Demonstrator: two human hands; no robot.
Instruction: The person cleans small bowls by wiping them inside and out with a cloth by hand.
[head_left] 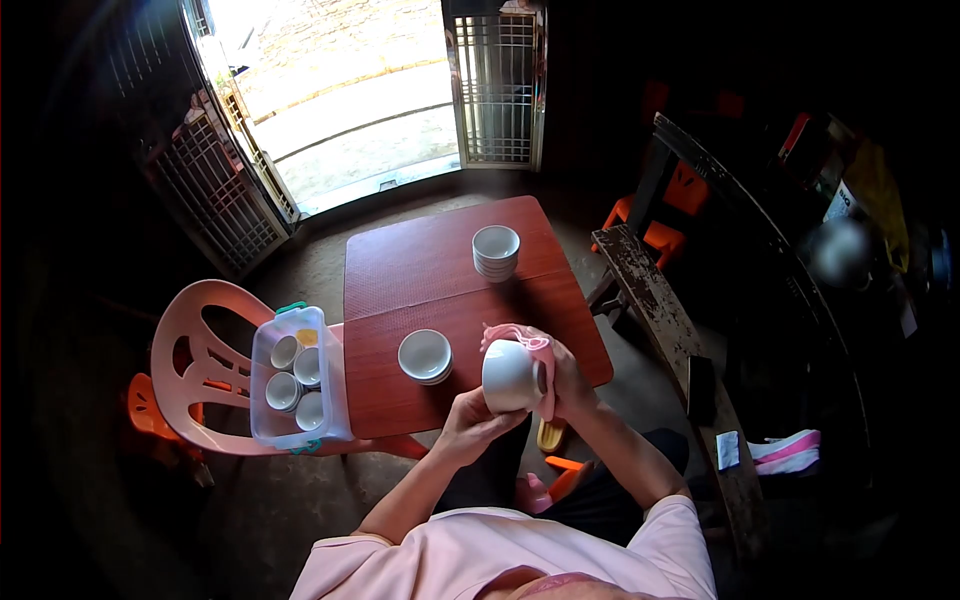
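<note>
A white bowl (508, 377) is tipped on its side above the near edge of the red-brown table (420, 275). My left hand (476, 424) grips it from below at the left. Wrapped round a pink cloth (541, 350), my right hand (568, 375) presses against the bowl's right side; some of its fingers are hidden. Left of the held bowl, a short stack of white bowls (425, 355) stands upright on the table. Farther back is a taller stack of white bowls (495, 252).
A clear plastic bin (342, 405) holding several white bowls rests on a pink chair (180, 345) at the left. To the right runs a worn wooden bench (650, 300), with an orange chair (685, 190) behind it. A bright open doorway (350, 90) lies ahead.
</note>
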